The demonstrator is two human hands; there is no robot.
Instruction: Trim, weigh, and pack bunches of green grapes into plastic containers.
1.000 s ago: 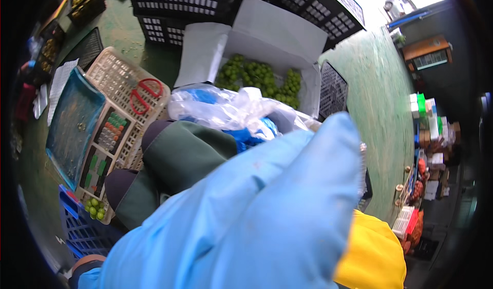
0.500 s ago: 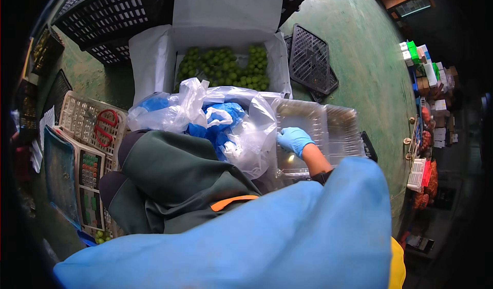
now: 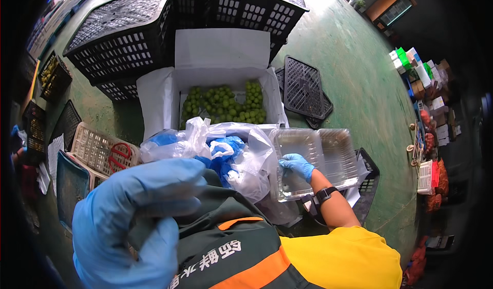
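My left hand (image 3: 128, 222), in a blue glove, is raised very close in the lower left. Its fingers curve, the thumb stands apart from them, and nothing shows between them. To the right, my right hand (image 3: 298, 165), also gloved, has its fingers closed at the left part of a clear plastic container (image 3: 336, 155) with two hinged halves; the fingertips are partly hidden. Beside the container lies a heap of clear and blue plastic bags (image 3: 246, 163). Beyond them, bunches of green grapes (image 3: 223, 104) lie in a box lined with white paper (image 3: 221, 47).
Black slatted crates (image 3: 123, 47) stand stacked at the far left and behind the box. Flat black grids (image 3: 303, 86) lie on the green floor to the right. Red-handled scissors (image 3: 119, 155) rest on a beige basket (image 3: 92, 142). Another black crate (image 3: 368, 183) is right of the container.
The view has shifted, showing more of the crates. My left hand has come into sight, and the large blue shape across the lower part is gone. My right hand stays at the container.
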